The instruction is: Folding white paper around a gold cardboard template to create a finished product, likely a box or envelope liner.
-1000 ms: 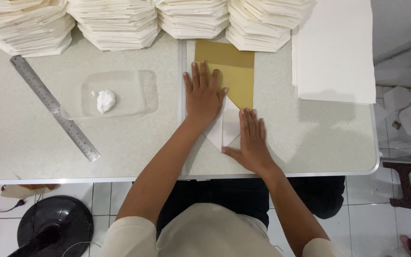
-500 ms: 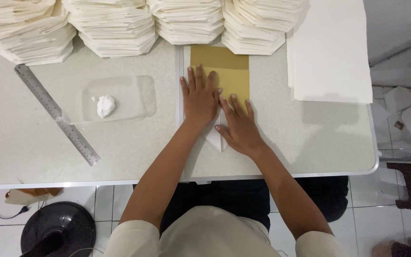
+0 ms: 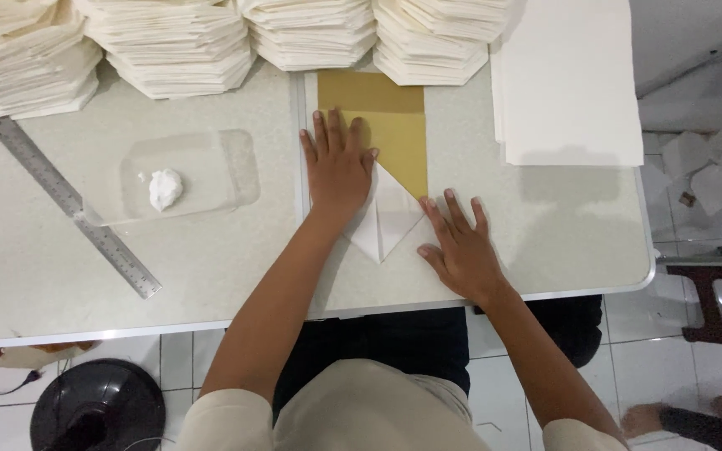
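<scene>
A gold sheet of paper [image 3: 382, 113] lies on the pale table [image 3: 545, 225], its near end folded into a white point [image 3: 388, 219]. My left hand [image 3: 338, 165] lies flat, fingers spread, on the left side of the fold, pressing it down. My right hand [image 3: 460, 242] rests flat on the table just right of the white point, fingers apart, its thumb close to the paper's edge. Neither hand grips anything.
Several stacks of folded cream paper [image 3: 177, 46] line the far edge. A pile of white sheets [image 3: 566, 79] sits at far right. A clear tray [image 3: 227, 171] holds a white lump [image 3: 165, 187]; a metal ruler [image 3: 73, 205] lies at left.
My right hand has slid off the fold to the right and now lies on the table. The left hand stays pressed on the paper. More of the white point shows.
</scene>
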